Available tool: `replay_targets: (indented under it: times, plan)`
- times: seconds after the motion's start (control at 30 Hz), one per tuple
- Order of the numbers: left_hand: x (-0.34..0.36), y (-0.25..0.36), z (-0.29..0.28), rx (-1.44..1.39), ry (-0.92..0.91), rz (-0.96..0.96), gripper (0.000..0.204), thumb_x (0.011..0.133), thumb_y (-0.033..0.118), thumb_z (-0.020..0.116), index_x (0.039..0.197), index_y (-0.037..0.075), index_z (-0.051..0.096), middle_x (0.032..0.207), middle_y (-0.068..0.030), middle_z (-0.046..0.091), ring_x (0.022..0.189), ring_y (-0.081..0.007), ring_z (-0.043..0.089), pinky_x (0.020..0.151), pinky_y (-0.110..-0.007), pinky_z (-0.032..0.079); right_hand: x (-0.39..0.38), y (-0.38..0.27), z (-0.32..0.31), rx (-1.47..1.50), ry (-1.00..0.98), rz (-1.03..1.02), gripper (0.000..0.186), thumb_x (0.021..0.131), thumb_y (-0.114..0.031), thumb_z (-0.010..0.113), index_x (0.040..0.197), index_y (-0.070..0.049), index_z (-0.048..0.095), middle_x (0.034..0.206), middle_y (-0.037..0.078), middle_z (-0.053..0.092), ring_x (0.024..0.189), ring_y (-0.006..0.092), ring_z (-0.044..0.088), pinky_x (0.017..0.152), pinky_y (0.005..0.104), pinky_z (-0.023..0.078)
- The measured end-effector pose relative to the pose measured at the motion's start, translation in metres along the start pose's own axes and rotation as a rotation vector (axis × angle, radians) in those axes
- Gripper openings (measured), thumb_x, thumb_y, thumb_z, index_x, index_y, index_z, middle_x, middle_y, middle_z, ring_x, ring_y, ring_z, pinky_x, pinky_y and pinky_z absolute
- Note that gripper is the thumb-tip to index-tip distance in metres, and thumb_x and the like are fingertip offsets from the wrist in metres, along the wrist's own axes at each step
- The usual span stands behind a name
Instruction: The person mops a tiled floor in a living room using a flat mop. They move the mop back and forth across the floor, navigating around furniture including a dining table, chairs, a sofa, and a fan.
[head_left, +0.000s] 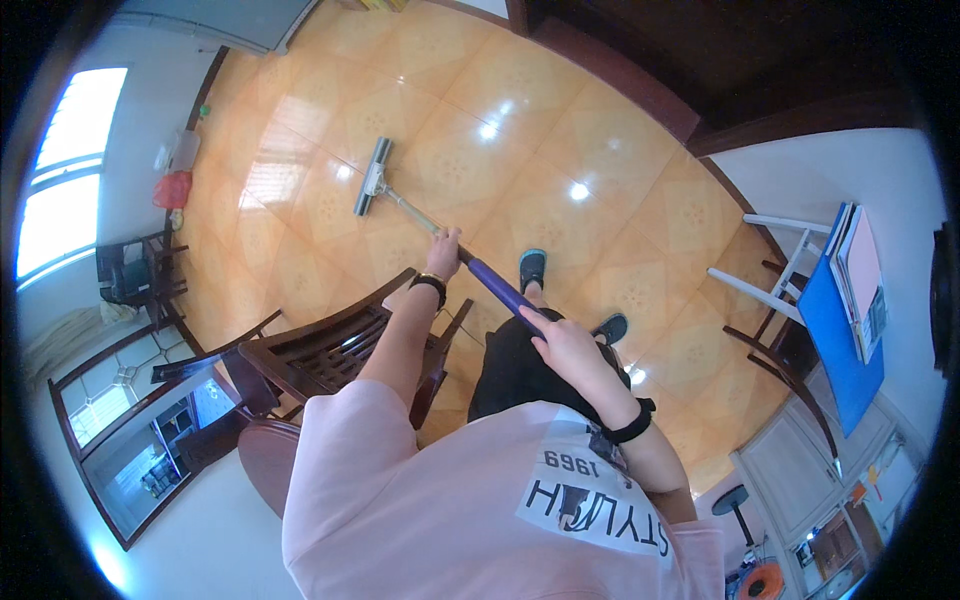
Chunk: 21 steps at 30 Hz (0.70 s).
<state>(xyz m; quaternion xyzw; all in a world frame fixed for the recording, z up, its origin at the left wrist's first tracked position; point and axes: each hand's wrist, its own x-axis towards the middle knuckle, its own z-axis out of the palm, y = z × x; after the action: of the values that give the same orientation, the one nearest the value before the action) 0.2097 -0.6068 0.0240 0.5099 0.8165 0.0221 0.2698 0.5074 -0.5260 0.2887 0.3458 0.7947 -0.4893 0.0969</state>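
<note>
A long-handled mop (411, 210) slants across the tiled floor ahead of me. Its flat, wide grey head (373, 178) rests on the tiles at the far end. Partway down the pole, just below the dark section, my left hand (441, 257) is closed around it. My right hand (566, 347) is wrapped about the upper end of the purple grip (497, 285), close to my body. Part of that end is hidden by the hand.
A dark wooden chair (330, 350) stands close by my left arm. To the right, a blue board (845, 370) with papers rests by a white-legged stand (770, 290). A red bag (172, 190) lies along the left wall. Shiny tiles (620, 220) reflect the lights.
</note>
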Motion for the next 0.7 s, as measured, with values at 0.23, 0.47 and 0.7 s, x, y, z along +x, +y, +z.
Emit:
replay_targets:
  times: [0.23, 0.47, 0.7]
  plan:
    - [-0.017, 0.049, 0.027, 0.026, -0.019, -0.073, 0.054, 0.074, 0.004, 0.070, 0.123, 0.007, 0.048, 0.120, -0.0219, 0.051, 0.104, -0.0402, 0.056, 0.087, -0.044, 0.050, -0.048, 0.027, -0.010, -0.055, 0.024, 0.014, 0.051, 0.086, -0.014, 0.062, 0.135, -0.016, 0.049, 0.073, 0.022, 0.064, 0.070, 0.0412, 0.063, 0.064, 0.0491, 0.052]
    - [-0.059, 0.204, 0.057, 0.329, -0.379, 0.135, 0.064, 0.068, 0.034, 0.082, 0.125, 0.021, 0.054, 0.129, -0.0109, 0.051, 0.121, -0.0309, 0.048, 0.098, -0.049, 0.039, -0.188, 0.125, -0.038, -0.098, 0.094, 0.043, 0.049, 0.083, -0.013, 0.063, 0.131, -0.013, 0.053, 0.072, 0.019, 0.062, 0.068, 0.0363, 0.063, 0.061, 0.0452, 0.052]
    - [-0.144, 0.422, 0.154, 0.516, -0.675, 0.545, 0.042, 0.070, 0.052, 0.072, 0.100, 0.022, 0.073, 0.117, -0.0050, 0.059, 0.118, -0.0291, 0.050, 0.096, -0.052, 0.035, -0.426, 0.253, -0.067, 0.022, 0.119, 0.302, 0.053, 0.078, -0.008, 0.069, 0.128, -0.020, 0.058, 0.080, 0.020, 0.063, 0.073, 0.0372, 0.062, 0.065, 0.0422, 0.049]
